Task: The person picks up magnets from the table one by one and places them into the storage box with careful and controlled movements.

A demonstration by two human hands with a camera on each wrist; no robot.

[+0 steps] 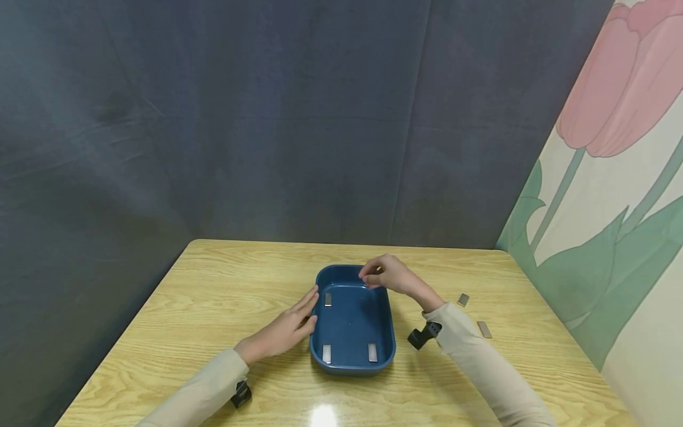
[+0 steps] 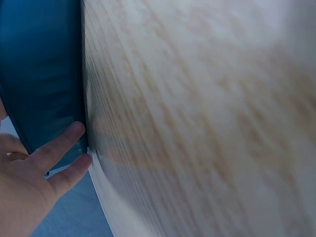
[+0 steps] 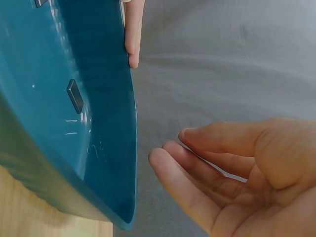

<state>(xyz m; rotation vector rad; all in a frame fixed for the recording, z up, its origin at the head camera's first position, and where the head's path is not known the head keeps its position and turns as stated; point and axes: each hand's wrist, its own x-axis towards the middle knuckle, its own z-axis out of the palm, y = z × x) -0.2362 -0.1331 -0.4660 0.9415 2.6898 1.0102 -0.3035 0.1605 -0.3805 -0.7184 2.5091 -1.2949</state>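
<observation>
A deep blue rectangular tray with rounded corners [image 1: 349,326] sits mid-table. Three small flat metallic blocks lie inside it: one at upper left [image 1: 328,299], one at lower left [image 1: 326,354] and one at lower right [image 1: 372,352]. My left hand [image 1: 288,329] rests against the tray's left side with its fingers extended; the left wrist view shows fingertips on the outer wall. Above the tray's far right corner is my right hand [image 1: 388,274], its fingers loosely bent. The right wrist view shows nothing between the thumb and fingers of that hand [image 3: 232,177].
Two more metallic blocks lie on the wooden table [image 1: 240,279] right of the tray, one farther back [image 1: 463,300] and one nearer [image 1: 484,330]. A dark curtain [image 1: 299,130] hangs behind the table. A wall painted with tulips [image 1: 603,196] borders the right side.
</observation>
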